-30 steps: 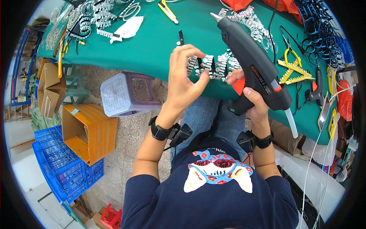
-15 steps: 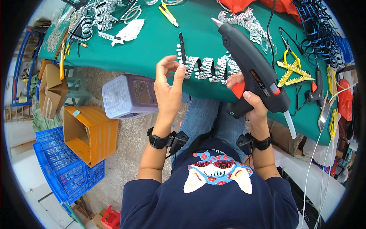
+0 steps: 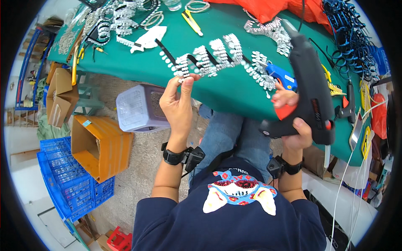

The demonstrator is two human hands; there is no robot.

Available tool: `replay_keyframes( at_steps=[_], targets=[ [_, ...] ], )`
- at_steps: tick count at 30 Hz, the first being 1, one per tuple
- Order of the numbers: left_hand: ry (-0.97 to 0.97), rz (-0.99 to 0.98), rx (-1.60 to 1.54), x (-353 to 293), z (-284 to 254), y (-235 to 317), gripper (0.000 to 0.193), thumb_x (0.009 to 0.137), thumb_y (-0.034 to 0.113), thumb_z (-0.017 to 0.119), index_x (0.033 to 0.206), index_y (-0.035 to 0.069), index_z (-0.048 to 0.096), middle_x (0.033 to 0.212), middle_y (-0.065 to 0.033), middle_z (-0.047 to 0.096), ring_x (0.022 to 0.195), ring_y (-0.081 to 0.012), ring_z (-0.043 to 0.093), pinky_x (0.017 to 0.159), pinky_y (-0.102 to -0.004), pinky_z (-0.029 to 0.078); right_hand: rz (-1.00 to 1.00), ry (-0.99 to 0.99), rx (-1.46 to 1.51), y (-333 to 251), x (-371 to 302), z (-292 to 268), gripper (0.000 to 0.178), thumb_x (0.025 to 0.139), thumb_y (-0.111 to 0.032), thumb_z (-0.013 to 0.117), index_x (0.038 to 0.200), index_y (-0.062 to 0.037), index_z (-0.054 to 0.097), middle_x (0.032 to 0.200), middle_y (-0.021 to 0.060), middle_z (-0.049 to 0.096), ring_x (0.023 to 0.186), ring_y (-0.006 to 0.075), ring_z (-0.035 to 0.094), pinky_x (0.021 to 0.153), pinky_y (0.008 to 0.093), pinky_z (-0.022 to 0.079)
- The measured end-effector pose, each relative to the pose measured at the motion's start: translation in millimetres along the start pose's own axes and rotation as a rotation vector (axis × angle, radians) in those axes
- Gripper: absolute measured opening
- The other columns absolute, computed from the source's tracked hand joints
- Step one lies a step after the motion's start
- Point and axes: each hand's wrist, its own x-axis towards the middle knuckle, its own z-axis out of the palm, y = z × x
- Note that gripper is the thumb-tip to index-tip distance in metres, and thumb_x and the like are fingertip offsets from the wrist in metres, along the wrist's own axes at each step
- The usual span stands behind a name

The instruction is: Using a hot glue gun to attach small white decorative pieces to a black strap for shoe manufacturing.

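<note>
My left hand point(image 3: 176, 102) pinches one end of a spiral strip of black band and pearly rhinestone trim point(image 3: 220, 53) between thumb and fingers. The strip slants up and away to the right over the green-covered table, its black end sticking out at the left. My right hand point(image 3: 298, 133) grips a large black glue gun point(image 3: 309, 79) with a red trigger, its nozzle pointing to the far side. A clear glue stick point(image 3: 327, 155) pokes out of its rear. Behind the gun, partly hidden, is a blue object point(image 3: 282, 77) beside more rhinestone trim point(image 3: 260, 69).
Green cloth point(image 3: 138, 69) covers the table. At the back are a yellow cutter point(image 3: 192, 23), trim pieces point(image 3: 124, 19), a white tissue point(image 3: 150, 38) and red plastic point(image 3: 268, 9). Black-blue bands point(image 3: 345, 37) pile at right, near a smaller glue gun point(image 3: 348, 104). A grey bin point(image 3: 140, 108) stands below.
My left hand has taken hold of the strip's end and raised it, tilting it up. My right hand has moved the glue gun to the right, uncovering the blue object.
</note>
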Motion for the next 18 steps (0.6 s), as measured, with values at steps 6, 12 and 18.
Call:
replay_keyframes(
  at_steps=[6,12,18],
  targets=[
    [0.021,0.304,0.221,-7.6,-2.8,10.0,0.007,0.082,0.005,0.067,0.087,0.0,0.067,0.087,-0.0083,0.068,0.086,-0.0226,0.062,0.079,-0.032,0.047,-0.024,0.108,0.064,-15.0,-7.9,-10.2,0.042,0.067,-0.031,0.052,0.097,-0.0006,0.05,0.087,0.0193,0.06,0.1,0.0352,0.053,0.104,0.0555,0.029],
    [-0.221,0.641,0.434,-17.5,-2.7,31.7,0.026,0.066,0.008,0.079,0.088,0.003,0.066,0.087,-0.0079,0.068,0.089,-0.027,0.063,0.078,-0.038,0.049,0.063,-0.037,0.109,-25.8,-2.8,1.2,0.039,0.066,-0.031,0.052,0.094,-0.003,0.052,0.083,0.017,0.06,0.119,0.0399,0.043,0.103,0.0587,0.029],
    [-0.273,0.745,0.465,-22.2,-2.2,34.1,0.027,0.064,0.01,0.079,0.087,0.005,0.065,0.088,-0.0076,0.068,0.089,-0.027,0.063,0.075,-0.0383,0.049,0.086,-0.001,0.105,-28.3,1.7,6.7,0.041,0.066,-0.033,0.052,0.094,-0.0026,0.052,0.083,0.0167,0.061,0.121,0.0422,0.042,0.103,0.058,0.033]
  ],
)
